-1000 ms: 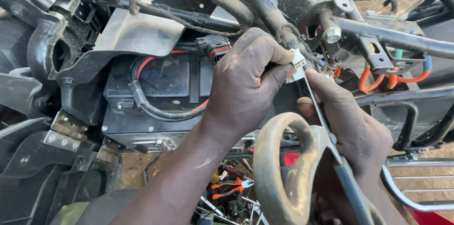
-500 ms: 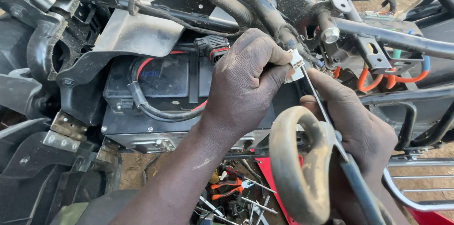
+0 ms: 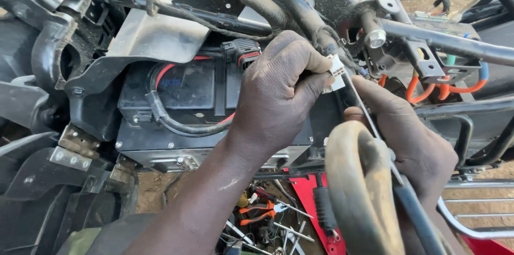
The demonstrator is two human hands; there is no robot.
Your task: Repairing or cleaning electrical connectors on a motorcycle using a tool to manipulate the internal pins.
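left fingers (image 3: pixel 313 75) around white connector (image 3: pixel 336 71) — screwdriver tip (image 3: pixel 350 84) touching

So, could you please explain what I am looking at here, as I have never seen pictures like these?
The picture comes from a camera worn on a person's head, looking down at their own two bare hands. They are working inside a stripped vehicle frame full of dark tubes, brackets and cables.

The left hand pinches a small white plug on the wiring. The right hand holds a thin screwdriver, its tip up against that plug.

Under the hands sits a black battery box with red and black cables. Orange wires loop at the right. A worn curved hook-like part stands in front, near the camera. Down on the ground lie orange-handled pliers and other small tools.
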